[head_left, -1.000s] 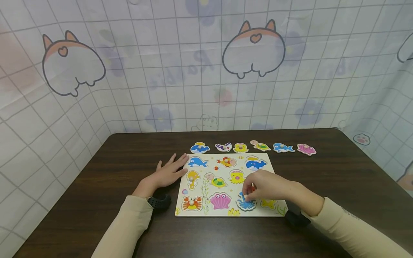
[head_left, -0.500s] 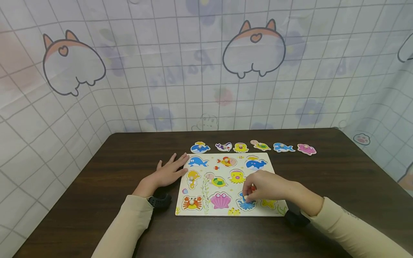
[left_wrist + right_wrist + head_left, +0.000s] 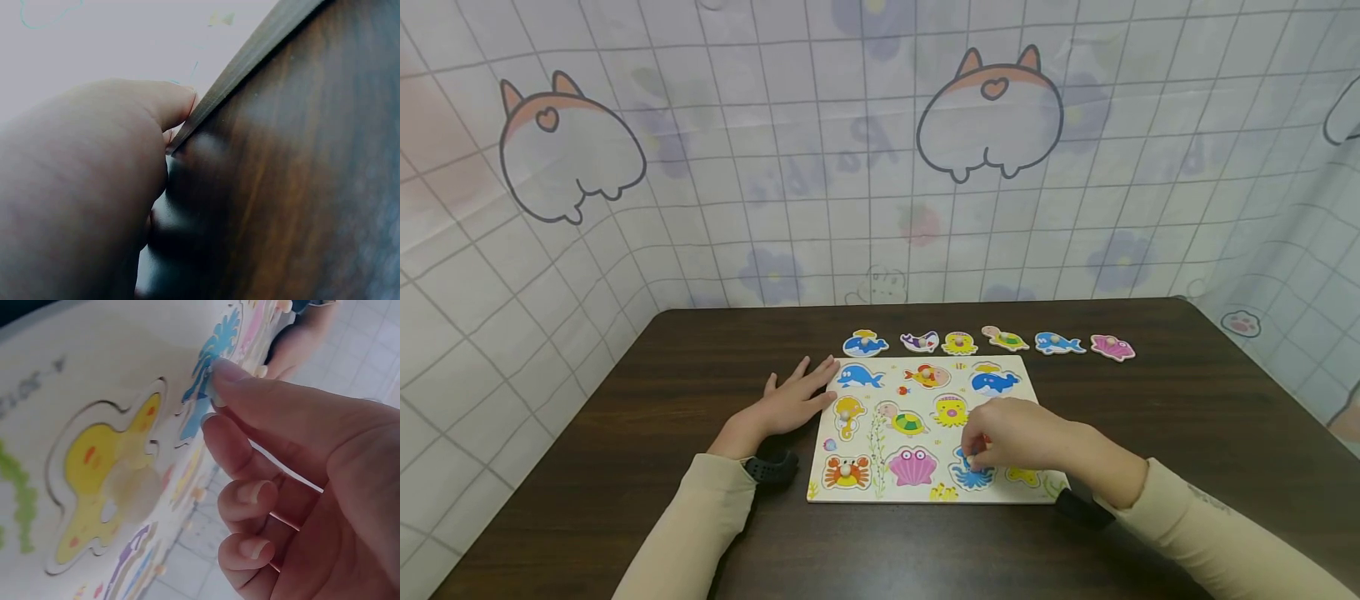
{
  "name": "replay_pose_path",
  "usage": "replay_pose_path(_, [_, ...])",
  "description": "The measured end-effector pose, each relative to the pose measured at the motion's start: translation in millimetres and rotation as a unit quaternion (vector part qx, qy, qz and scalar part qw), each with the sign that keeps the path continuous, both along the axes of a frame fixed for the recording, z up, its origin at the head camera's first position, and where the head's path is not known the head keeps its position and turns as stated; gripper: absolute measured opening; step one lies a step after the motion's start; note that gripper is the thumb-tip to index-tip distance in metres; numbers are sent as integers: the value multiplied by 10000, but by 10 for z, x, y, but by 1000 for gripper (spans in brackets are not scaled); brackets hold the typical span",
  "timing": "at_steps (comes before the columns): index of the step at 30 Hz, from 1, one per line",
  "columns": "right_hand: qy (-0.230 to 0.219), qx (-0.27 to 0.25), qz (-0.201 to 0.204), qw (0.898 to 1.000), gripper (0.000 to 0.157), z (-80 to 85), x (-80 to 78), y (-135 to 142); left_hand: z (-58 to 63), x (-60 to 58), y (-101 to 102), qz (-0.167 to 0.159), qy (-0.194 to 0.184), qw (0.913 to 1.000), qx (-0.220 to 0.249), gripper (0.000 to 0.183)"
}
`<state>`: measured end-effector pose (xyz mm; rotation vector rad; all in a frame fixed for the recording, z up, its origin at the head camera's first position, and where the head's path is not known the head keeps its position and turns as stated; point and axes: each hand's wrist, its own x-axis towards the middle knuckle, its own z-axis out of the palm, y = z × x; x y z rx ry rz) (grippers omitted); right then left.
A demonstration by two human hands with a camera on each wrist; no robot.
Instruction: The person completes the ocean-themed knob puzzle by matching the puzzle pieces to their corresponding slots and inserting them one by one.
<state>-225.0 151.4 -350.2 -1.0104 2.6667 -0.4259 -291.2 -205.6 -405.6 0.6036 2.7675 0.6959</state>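
The pegged puzzle board point(image 3: 917, 497) lies flat on the dark table, printed with sea animals. My right hand point(image 3: 1015, 433) pinches the small knob of a blue puzzle piece with tentacles point(image 3: 972, 479) between thumb and index finger. That piece sits in its outline at the lower right of the board. In the right wrist view the other fingers curl in below the pinch. My left hand point(image 3: 786, 408) lies at the board's left edge with fingers spread, its thumb point(image 3: 172, 103) against the edge in the left wrist view.
Behind the board a row of loose pieces includes a blue whale point(image 3: 865, 343), a yellow octopus point(image 3: 959, 348), a turtle point(image 3: 1011, 341) and a pink shell point(image 3: 1112, 348). A yellow starfish piece point(image 3: 94, 453) with a knob sits in the board beside my right hand.
The blue piece, its edge slightly raised a second ago, now lies flush in its outline. My right hand has shifted slightly left; my left hand has stayed still.
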Motion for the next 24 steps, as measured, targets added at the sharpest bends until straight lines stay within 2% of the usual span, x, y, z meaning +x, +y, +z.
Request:
replay_pose_path(9, [194,278,-94,9994,8,18,52,-42,16,10,9,-10,-28,10000,-4,67])
replay_pose_path(17, [-206,-19,-237,9995,5,-3,6,11,25,8,10,-25,-28,10000,52,67])
replay_pose_path(24, [-130,-118,-195,9997,5,-27,7,27,4,-5,-4,-29,-4,10000,-5,67])
